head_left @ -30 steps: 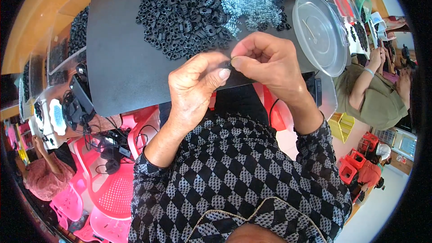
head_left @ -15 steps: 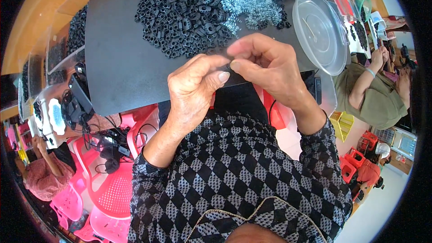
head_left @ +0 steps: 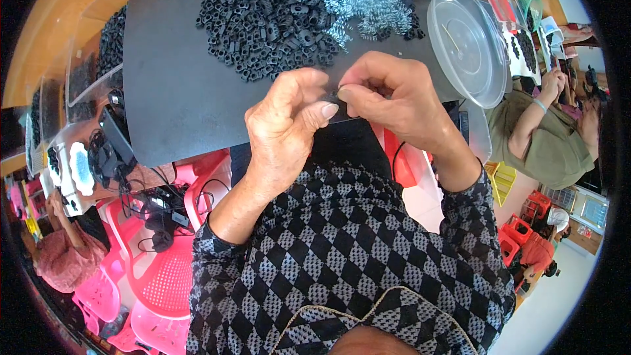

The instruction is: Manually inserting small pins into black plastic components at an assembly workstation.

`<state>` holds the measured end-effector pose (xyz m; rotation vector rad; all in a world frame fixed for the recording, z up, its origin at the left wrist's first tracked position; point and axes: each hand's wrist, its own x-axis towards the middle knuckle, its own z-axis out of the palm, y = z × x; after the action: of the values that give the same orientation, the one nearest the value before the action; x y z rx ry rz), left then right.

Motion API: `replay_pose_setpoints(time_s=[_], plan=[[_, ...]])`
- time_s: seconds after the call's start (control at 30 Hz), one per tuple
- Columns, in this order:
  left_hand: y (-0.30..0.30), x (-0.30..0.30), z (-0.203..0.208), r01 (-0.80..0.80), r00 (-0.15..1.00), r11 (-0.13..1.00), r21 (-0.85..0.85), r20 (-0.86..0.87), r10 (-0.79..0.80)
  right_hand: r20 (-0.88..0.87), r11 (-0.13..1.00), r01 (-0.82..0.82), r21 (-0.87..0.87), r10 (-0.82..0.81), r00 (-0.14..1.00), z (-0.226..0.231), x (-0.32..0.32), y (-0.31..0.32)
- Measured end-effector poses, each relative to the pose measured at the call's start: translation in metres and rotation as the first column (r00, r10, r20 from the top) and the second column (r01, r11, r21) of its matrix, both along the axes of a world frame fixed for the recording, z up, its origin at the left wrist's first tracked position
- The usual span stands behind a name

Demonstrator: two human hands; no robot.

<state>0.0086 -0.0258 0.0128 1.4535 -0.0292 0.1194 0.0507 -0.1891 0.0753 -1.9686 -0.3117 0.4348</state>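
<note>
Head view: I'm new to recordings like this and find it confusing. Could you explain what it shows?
There is no machine, just a person's bare left hand and right hand. A wide fisheye camera on the person's head looks down, so straight edges bend. On the dark table lie many small black parts and a patch of tiny silvery pieces; at the right is a round clear lid. Something small and dark shows at the fingertips, too hidden to identify or to tell which hand grips it.

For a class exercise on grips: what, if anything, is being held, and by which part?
It cannot be told: any small piece between the left hand and the right hand is too hidden to make out.
</note>
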Motion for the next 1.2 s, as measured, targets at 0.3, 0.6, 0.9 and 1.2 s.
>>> replay_pose_setpoints(time_s=[0.3, 0.6, 0.9, 1.2], plan=[[0.006, -0.003, 0.008, 0.064, 0.997, 0.998, 0.022, 0.049, -0.065, 0.087, 1.000, 0.008, 0.024, -0.010, 0.996, -0.011, -0.009, 0.005], [0.005, -0.001, 0.006, -0.032, 0.979, 0.972, 0.232, 0.202, -0.016, 0.530, 0.990, -0.079, -0.119, 0.131, 0.838, -0.019, -0.010, 0.007], [0.010, 0.004, 0.011, 0.008, 0.992, 0.989, 0.146, 0.121, -0.026, -0.134, 0.979, 0.036, 0.200, -0.009, 0.991, -0.001, -0.001, -0.003], [0.004, 0.009, 0.009, -0.138, 0.943, 0.969, 0.206, 0.327, 0.065, -0.453, 0.898, 0.117, 0.424, 0.098, 0.886, 0.001, 0.001, 0.001]])
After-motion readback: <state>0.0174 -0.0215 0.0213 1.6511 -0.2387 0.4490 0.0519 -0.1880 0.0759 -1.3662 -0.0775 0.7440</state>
